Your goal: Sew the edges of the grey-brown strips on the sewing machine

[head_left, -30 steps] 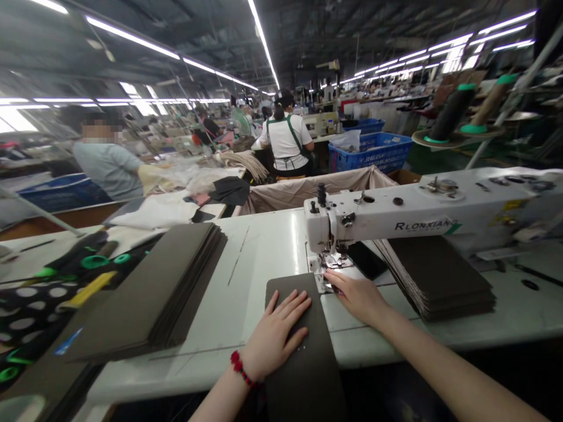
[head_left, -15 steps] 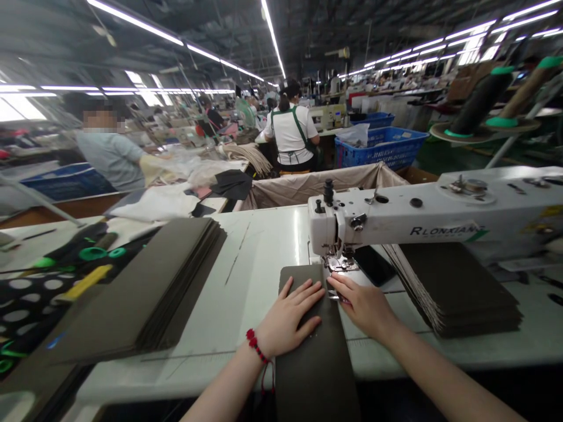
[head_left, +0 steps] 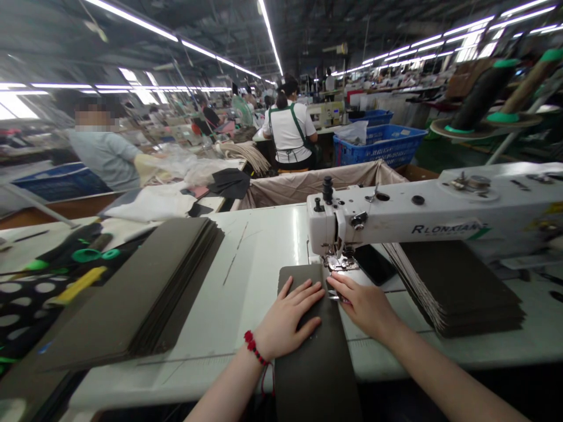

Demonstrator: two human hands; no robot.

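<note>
A long dark brown piece of material [head_left: 314,357] lies on the white table, its far end at the presser foot [head_left: 338,262] of a white sewing machine [head_left: 422,220]. My left hand [head_left: 288,319], with a red bead bracelet at the wrist, rests flat on the piece with fingers spread. My right hand [head_left: 363,305] lies flat at the piece's right edge, fingertips just before the presser foot.
A stack of the same dark pieces [head_left: 145,290] lies at the left, another stack [head_left: 457,287] under the machine arm at the right. Thread cones [head_left: 479,97] stand at the far right. A beige cloth bin [head_left: 316,181] sits behind the table. Other people work beyond, near blue crates [head_left: 382,143].
The dark piece has moved up to the presser foot, and both hands moved forward with it, closer together. Between half a second ago and now little differs.
</note>
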